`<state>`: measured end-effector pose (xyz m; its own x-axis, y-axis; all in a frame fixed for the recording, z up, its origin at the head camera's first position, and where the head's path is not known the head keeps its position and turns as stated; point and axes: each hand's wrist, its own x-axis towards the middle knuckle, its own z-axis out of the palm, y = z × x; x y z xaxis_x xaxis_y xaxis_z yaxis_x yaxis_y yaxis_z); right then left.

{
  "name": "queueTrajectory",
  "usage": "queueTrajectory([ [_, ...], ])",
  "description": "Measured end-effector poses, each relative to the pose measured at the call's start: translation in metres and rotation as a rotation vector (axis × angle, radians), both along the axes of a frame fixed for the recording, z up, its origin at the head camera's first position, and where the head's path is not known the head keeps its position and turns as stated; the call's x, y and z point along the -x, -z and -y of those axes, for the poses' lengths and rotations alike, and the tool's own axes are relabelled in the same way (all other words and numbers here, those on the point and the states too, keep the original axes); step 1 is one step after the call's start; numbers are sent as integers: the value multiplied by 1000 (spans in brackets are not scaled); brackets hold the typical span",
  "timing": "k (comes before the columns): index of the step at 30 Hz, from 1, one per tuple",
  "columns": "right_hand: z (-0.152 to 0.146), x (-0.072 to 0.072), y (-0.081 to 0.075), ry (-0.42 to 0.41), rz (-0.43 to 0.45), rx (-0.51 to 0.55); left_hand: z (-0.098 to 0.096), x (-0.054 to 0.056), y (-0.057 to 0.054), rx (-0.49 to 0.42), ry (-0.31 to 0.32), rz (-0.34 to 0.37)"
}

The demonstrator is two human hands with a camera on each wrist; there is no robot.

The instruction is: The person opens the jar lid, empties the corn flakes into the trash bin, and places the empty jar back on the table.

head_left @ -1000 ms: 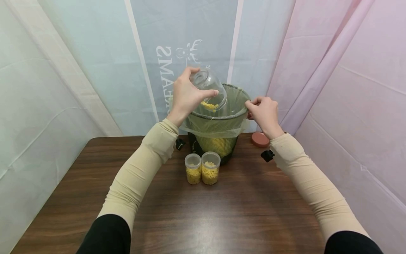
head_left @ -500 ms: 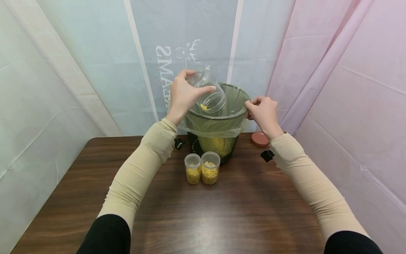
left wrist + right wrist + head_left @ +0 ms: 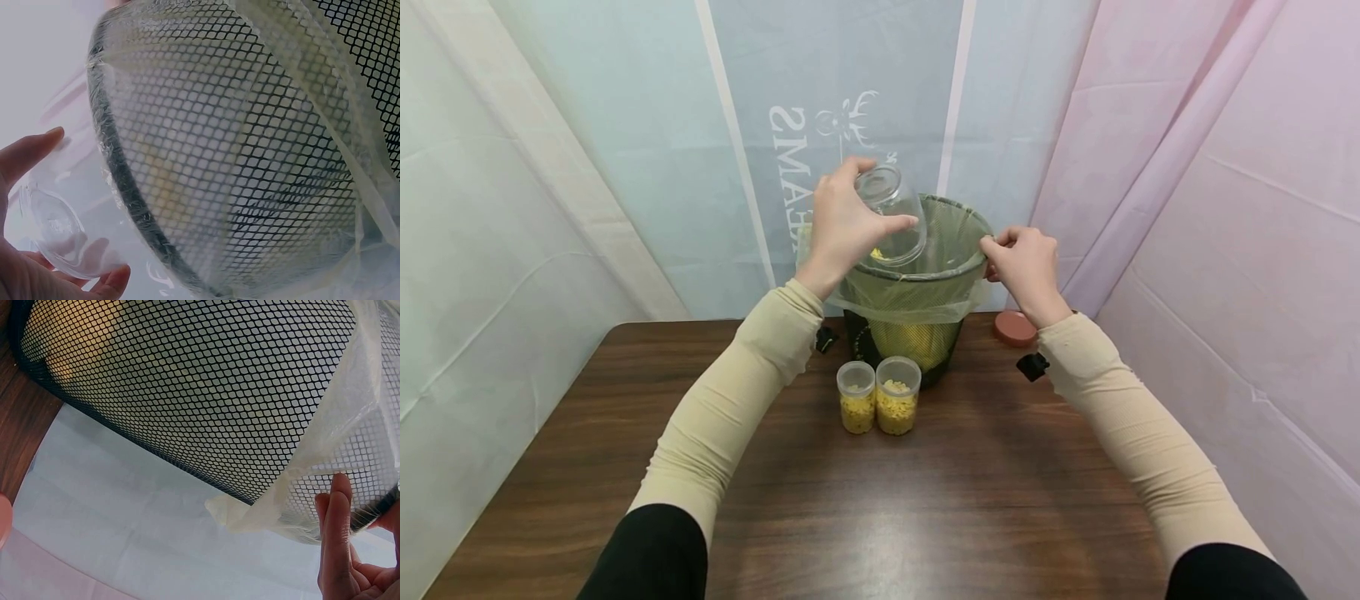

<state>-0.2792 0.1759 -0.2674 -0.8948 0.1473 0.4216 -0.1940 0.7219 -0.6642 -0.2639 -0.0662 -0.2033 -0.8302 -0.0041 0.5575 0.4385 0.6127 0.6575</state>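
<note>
My left hand [image 3: 842, 218] grips a clear jar [image 3: 904, 200], tipped mouth-down over the mesh wastebasket [image 3: 951, 333]. A few yellow bits show near the jar's mouth. A thin see-through bin liner [image 3: 898, 304] lines the basket and folds over its rim. At the basket's right side, my right hand [image 3: 1028, 262] pinches the liner at the rim between thumb and fingers. In the left wrist view, thumb and fingers spread around the jar [image 3: 59, 228] beside the basket's rim [image 3: 128, 200]. Through the mesh, a yellowish mass shows low in the basket [image 3: 219, 387].
Two clear containers of yellow bits, a smaller one [image 3: 857, 410] and a larger one [image 3: 897, 410], stand side by side before the basket. A reddish lid [image 3: 1015, 329] lies right of it on the wooden table [image 3: 880, 517]. Curtains [image 3: 1015, 125] hang behind.
The jar leans back toward level half a second ago and is now tipped steeply down again. Fewer yellow bits show in it than one second ago. My right hand stays put.
</note>
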Motion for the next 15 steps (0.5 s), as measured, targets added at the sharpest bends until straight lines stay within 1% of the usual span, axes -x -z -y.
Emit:
queueTrajectory([
  [3,0,0,0,-3,5,3,-2,0,0,39,-4,-28],
  [6,0,1,1,-1,6,4,-3,-1,-1,71,7,-47],
  [11,0,0,0,-2,12,13,-4,-2,0,121,49,-90],
  [15,0,0,0,-7,15,22,-4,-4,1,212,89,-149],
])
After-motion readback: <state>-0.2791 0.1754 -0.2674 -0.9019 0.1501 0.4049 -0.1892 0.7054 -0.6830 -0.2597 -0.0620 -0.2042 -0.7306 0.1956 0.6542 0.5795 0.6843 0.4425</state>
